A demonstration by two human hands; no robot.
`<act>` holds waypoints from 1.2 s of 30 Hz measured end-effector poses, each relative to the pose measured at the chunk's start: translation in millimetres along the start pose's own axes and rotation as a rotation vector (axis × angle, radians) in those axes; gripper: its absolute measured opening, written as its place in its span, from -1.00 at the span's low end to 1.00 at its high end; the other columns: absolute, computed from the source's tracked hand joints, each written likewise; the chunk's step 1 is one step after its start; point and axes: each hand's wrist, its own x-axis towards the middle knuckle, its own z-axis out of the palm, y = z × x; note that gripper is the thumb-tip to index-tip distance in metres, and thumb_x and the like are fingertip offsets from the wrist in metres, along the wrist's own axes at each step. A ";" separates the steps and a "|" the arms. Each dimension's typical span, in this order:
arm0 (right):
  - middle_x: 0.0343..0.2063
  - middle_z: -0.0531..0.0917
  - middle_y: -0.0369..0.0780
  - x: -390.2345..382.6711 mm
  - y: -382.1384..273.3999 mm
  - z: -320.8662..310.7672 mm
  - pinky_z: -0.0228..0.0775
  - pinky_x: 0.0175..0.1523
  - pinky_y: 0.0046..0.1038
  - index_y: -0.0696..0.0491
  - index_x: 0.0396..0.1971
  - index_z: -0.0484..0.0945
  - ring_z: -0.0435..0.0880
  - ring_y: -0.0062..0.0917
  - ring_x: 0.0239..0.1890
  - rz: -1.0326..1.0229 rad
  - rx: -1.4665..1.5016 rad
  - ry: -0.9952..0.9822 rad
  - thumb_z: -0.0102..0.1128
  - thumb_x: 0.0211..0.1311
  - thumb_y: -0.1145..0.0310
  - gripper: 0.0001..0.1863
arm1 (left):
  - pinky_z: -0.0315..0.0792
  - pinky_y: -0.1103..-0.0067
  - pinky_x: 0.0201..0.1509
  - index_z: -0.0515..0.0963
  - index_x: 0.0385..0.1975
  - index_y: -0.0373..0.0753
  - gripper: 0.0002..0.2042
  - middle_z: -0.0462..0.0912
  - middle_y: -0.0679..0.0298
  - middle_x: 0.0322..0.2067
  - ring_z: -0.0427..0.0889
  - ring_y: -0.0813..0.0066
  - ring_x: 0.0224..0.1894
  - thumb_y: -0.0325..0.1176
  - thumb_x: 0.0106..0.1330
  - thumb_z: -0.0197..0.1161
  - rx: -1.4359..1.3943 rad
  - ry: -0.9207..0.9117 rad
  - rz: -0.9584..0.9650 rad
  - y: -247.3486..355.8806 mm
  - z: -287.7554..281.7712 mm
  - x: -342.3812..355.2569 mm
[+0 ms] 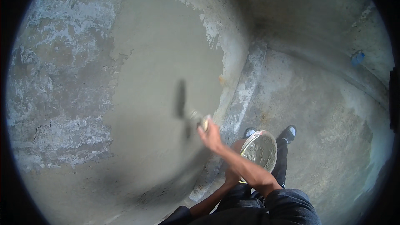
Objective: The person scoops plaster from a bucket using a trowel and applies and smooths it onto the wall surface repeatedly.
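Note:
My right hand (210,135) is closed on the light handle of a trowel (181,100), whose dark, motion-blurred blade is at a broad patch of smooth grey coating (158,37) on the concrete wall; whether it touches is unclear. Lower down, my left hand (233,174) holds a bucket (261,150) of wet grey paste against my body, its fingers mostly behind my right forearm and the bucket. Rougher, mottled wall (62,83) borders the smooth patch on the left.
A concrete floor (316,133) lies to the right, under my dark shoes (288,133). A pale strip (250,79) runs along the foot of the coated wall. At the far right a blue plastic bottle (357,57) lies near another wall, which meets this one in a corner.

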 end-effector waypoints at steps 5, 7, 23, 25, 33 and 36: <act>-0.39 0.59 0.08 48.9 42.8 -18.1 0.45 -0.25 -0.28 0.26 -0.07 0.30 0.63 -0.11 -0.33 0.268 0.004 0.171 0.12 0.12 0.41 -0.60 | 0.41 0.27 -0.28 0.43 -0.30 -0.33 -0.65 0.56 -0.07 -0.49 0.54 -0.14 -0.31 -0.25 -0.02 0.31 0.023 -0.042 -0.186 18.1 5.4 3.8; -0.47 0.58 0.08 35.1 41.2 4.8 0.46 -0.32 -0.26 0.26 -0.07 0.30 0.61 -0.07 -0.41 0.125 -0.071 0.192 0.14 0.11 0.38 -0.58 | 0.41 0.27 -0.21 0.42 -0.27 -0.33 -0.61 0.57 -0.05 -0.44 0.58 -0.05 -0.29 -0.22 -0.01 0.33 0.035 -0.084 -0.204 15.1 7.4 3.8; -0.44 0.57 -0.07 31.9 71.8 8.8 0.45 -0.35 -0.34 0.31 -0.10 0.31 0.58 -0.38 -0.45 0.256 0.033 0.358 0.10 0.16 0.40 -0.62 | 0.38 0.36 0.01 0.45 -0.07 -0.26 -0.52 0.56 0.11 -0.12 0.53 0.26 -0.07 -0.18 0.03 0.39 0.173 -0.266 -0.222 -8.5 22.8 -4.0; -0.43 0.58 -0.06 24.0 41.2 27.1 0.45 -0.32 -0.34 0.33 -0.02 0.27 0.58 -0.33 -0.44 0.092 0.028 0.256 0.12 0.15 0.39 -0.54 | 0.37 0.35 0.03 0.42 -0.02 -0.30 -0.45 0.54 0.05 -0.09 0.51 0.20 -0.03 -0.19 0.00 0.40 -0.091 -0.148 -0.154 -45.1 19.4 -17.4; -0.48 0.58 0.07 -75.0 -3.8 45.6 0.48 -0.35 -0.25 0.17 -0.18 0.36 0.62 -0.05 -0.43 -0.063 -0.119 -0.274 0.18 0.08 0.42 -0.68 | 0.32 0.33 0.11 0.34 0.04 -0.45 -0.30 0.51 -0.10 -0.09 0.48 0.11 0.04 -0.12 -0.05 0.41 0.195 -0.052 -0.295 -16.1 13.1 2.2; -0.47 0.60 -0.05 -38.4 34.3 35.2 0.48 -0.31 -0.37 0.24 -0.18 0.34 0.65 -0.27 -0.43 -0.017 -0.050 0.189 0.13 0.11 0.44 -0.70 | 0.36 0.28 -0.02 0.43 -0.13 -0.36 -0.48 0.57 -0.03 -0.20 0.53 0.10 -0.07 -0.12 0.00 0.36 0.088 0.006 0.102 -14.5 -0.9 0.2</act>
